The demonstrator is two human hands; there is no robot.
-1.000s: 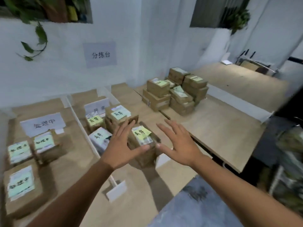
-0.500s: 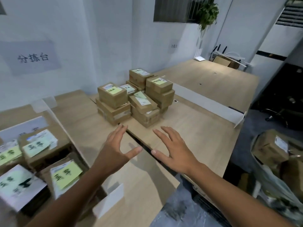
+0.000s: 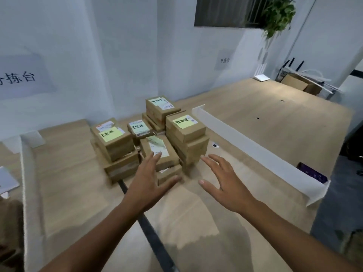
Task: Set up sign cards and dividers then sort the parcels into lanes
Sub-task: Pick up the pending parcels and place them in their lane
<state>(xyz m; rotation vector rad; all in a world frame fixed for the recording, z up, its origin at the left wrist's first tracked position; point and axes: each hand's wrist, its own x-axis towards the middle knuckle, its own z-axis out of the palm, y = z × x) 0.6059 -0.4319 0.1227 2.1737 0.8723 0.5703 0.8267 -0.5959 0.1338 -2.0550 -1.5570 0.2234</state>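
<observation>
A parcel-sorting station set up in a plain office room.

A paper wall sign (image 3: 19,78) reads 分拣台, "sorting table", and a smaller sign (image 3: 225,60) farther along the white wall looks to carry the same characters, though it is too small to be sure. Brown cardboard parcels (image 3: 185,130) with handwritten sticky notes and shipping labels stand stacked on a long pale wooden surface (image 3: 255,107), which white dividers (image 3: 255,146) split into lanes. The office side shows in the barred window (image 3: 225,11), a trailing green plant (image 3: 279,12), an open carton (image 3: 298,85) and black antennas (image 3: 292,64) at the far end.
</observation>
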